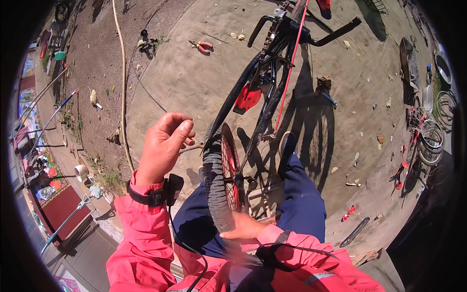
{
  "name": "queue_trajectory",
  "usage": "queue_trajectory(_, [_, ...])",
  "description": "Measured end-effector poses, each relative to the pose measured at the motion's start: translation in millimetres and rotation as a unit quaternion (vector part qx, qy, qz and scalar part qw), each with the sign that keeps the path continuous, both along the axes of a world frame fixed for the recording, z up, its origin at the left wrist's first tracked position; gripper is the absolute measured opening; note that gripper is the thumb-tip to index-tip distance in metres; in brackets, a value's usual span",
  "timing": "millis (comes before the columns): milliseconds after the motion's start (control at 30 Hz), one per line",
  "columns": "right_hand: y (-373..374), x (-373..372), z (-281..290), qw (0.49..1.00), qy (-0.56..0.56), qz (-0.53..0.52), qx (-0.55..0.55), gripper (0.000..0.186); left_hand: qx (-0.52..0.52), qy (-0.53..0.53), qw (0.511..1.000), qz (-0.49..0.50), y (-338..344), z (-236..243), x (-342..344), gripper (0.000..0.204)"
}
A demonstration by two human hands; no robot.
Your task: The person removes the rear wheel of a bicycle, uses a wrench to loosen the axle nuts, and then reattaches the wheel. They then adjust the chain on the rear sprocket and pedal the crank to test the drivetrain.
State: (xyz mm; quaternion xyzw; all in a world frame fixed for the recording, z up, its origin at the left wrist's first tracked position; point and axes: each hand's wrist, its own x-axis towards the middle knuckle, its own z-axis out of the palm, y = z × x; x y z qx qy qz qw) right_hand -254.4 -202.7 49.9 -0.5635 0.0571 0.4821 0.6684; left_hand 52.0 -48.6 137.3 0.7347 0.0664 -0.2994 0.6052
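Observation:
A black bicycle frame point(287, 48) with a chain lies upended before me, a red pedal point(247, 97) hanging from it. My left hand point(170, 141) is raised left of the rear tyre point(214, 180), fingers curled and thumb bent in; whatever they may hold is unclear. A metal rod shows just behind that hand. Low on the tyre, my right hand point(241, 226) grips the tread. The red-rimmed wheel sits between my legs point(304, 199). A red cord point(289, 82) runs along the frame.
Red-handled pliers point(201, 46) and a wrench point(329, 99) lie on the sunlit ground with scattered leaves. A long pale hose point(121, 73) runs at left, near poles and a decorated panel. Loose bicycle wheels point(430, 146) and red parts point(349, 212) lie at right.

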Motion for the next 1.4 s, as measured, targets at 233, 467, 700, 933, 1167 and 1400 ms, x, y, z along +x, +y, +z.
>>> queue_trajectory(233, [21.5,-21.3,-14.0,0.993,-0.119,-0.023,-0.009,0.063,0.086,-0.161,0.975,-0.124,-154.8,-6.3,141.7,0.032])
queue_trajectory(467, [-16.9,8.2,9.3,1.000,-0.028,-0.003,0.011,0.059,-0.025,-0.011,0.988,-0.155,-187.2,-16.3,193.7,0.033])
queue_trajectory(700, [-78.0,15.8,51.2,0.999,0.027,0.034,-0.010,0.059,0.002,-0.028,0.971,-0.236,-191.8,-11.5,214.3,0.032])
queue_trajectory(933, [-93.4,14.6,61.4,0.998,0.047,0.046,-0.009,0.059,0.178,-0.116,0.915,-0.344,-225.3,10.5,242.9,0.037])
queue_trajectory(1167, [-91.9,15.3,61.4,0.998,0.052,0.037,-0.004,0.058,0.292,-0.229,0.826,-0.424,-256.0,21.7,245.2,0.032])
queue_trajectory(1400, [-75.9,16.8,51.5,0.999,0.045,0.028,0.001,0.058,0.305,-0.257,0.827,-0.397,-258.4,22.3,235.8,0.031])
